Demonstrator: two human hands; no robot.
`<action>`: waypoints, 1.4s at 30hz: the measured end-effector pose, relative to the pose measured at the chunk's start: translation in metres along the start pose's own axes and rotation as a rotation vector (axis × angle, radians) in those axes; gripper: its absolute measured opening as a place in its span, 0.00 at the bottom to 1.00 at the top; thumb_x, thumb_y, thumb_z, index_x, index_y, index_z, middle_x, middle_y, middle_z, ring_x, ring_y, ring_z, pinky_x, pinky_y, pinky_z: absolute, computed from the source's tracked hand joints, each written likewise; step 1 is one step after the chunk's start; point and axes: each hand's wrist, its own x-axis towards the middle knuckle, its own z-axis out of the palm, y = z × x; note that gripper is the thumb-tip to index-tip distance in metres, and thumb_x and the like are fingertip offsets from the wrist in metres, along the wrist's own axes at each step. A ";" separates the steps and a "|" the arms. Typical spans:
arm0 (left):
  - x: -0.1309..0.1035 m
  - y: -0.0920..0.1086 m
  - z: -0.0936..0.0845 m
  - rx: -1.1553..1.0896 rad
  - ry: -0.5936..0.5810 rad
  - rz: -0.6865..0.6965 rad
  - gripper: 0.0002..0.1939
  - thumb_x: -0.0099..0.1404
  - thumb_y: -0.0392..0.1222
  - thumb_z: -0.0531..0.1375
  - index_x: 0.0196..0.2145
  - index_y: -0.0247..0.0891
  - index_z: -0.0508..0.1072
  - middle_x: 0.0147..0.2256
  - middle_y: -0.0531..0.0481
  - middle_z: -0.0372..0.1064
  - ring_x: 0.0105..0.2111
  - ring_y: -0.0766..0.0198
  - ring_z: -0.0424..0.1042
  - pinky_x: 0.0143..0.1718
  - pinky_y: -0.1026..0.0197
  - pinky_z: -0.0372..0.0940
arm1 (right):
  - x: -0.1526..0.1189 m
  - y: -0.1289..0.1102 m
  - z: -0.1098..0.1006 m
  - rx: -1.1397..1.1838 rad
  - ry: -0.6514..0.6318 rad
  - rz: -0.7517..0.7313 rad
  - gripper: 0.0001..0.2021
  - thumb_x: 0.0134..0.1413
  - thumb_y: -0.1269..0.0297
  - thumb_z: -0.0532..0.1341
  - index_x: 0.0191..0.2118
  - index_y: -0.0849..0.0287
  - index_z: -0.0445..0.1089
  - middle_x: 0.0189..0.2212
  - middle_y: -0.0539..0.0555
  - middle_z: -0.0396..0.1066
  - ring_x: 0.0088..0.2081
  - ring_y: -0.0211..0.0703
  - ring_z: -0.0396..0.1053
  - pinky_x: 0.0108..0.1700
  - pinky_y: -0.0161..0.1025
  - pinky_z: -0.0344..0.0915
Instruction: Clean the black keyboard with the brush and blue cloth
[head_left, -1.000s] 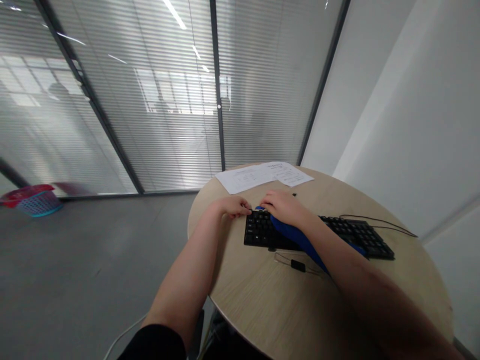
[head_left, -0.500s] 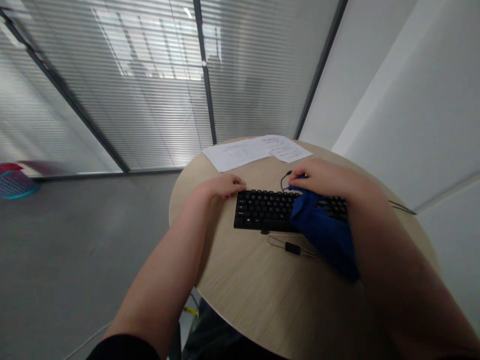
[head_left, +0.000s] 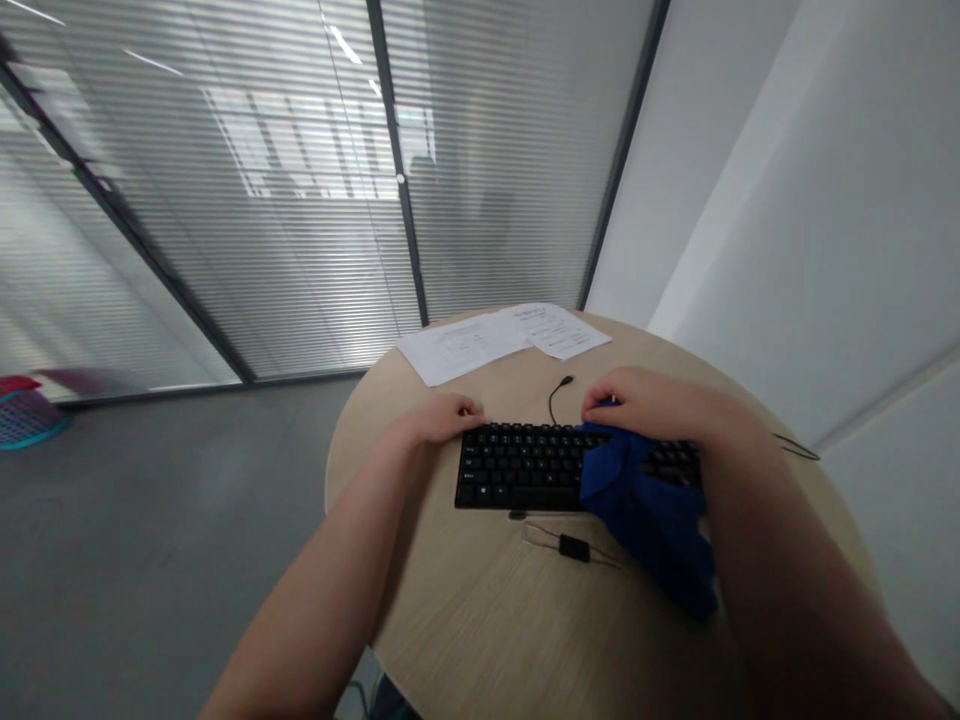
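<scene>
A black keyboard (head_left: 517, 468) lies flat on the round wooden table (head_left: 480, 610). My left hand (head_left: 448, 416) is at its far left corner, thumb and fingers closed on the edge. Over the keyboard's right part drapes a blue cloth (head_left: 637, 490), which hangs down past the near edge onto the table. My right hand (head_left: 630, 400) pinches the cloth at the keyboard's far edge, and my forearm hides the right end of the keys. Behind the keyboard, a short black cable (head_left: 553, 398) with a plug curves up between my hands.
White printed sheets (head_left: 465, 347) lie at the table's far side. Nearer me is a cord loop with a black block (head_left: 574, 548). A thin dark loop (head_left: 796, 447) rests by the right edge. A red and blue basket (head_left: 30, 415) stands on the floor at left.
The view has tilted, so the table and hands sit lower in the picture. My right hand has shifted slightly with the cloth, leaving the cable's plug more exposed. My left hand stays at the corner.
</scene>
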 end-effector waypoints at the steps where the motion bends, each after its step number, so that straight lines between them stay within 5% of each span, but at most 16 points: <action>1: 0.000 0.000 0.000 -0.008 -0.001 -0.001 0.19 0.64 0.55 0.55 0.34 0.37 0.76 0.34 0.49 0.75 0.33 0.62 0.70 0.34 0.63 0.59 | 0.001 -0.001 0.000 0.008 -0.012 0.004 0.09 0.55 0.65 0.59 0.30 0.54 0.78 0.27 0.50 0.77 0.28 0.41 0.70 0.30 0.36 0.62; 16: 0.018 -0.002 0.002 0.035 0.077 -0.020 0.25 0.69 0.59 0.46 0.31 0.40 0.72 0.34 0.46 0.75 0.35 0.56 0.72 0.35 0.59 0.60 | 0.019 -0.001 0.012 0.006 -0.161 0.036 0.11 0.47 0.68 0.64 0.37 0.54 0.81 0.35 0.51 0.79 0.39 0.45 0.73 0.39 0.35 0.64; 23: 0.039 0.022 0.009 0.267 0.108 -0.051 0.28 0.71 0.57 0.43 0.35 0.39 0.76 0.39 0.39 0.77 0.40 0.50 0.74 0.41 0.53 0.62 | 0.018 -0.008 0.017 -0.005 -0.011 -0.074 0.08 0.52 0.67 0.64 0.38 0.55 0.79 0.35 0.52 0.78 0.40 0.44 0.72 0.42 0.36 0.63; 31: 0.067 0.024 0.006 0.303 -0.001 0.060 0.28 0.71 0.58 0.44 0.31 0.38 0.76 0.35 0.40 0.77 0.36 0.52 0.74 0.39 0.54 0.62 | -0.003 -0.013 0.059 0.134 0.327 -0.025 0.06 0.58 0.69 0.62 0.40 0.58 0.75 0.37 0.52 0.75 0.41 0.40 0.70 0.46 0.35 0.62; 42: 0.061 0.010 -0.005 0.062 -0.030 0.108 0.29 0.71 0.59 0.43 0.27 0.39 0.73 0.31 0.45 0.75 0.33 0.56 0.72 0.36 0.57 0.60 | -0.011 0.005 0.076 0.024 0.284 -0.029 0.08 0.63 0.68 0.56 0.40 0.56 0.73 0.35 0.51 0.71 0.37 0.40 0.68 0.39 0.35 0.61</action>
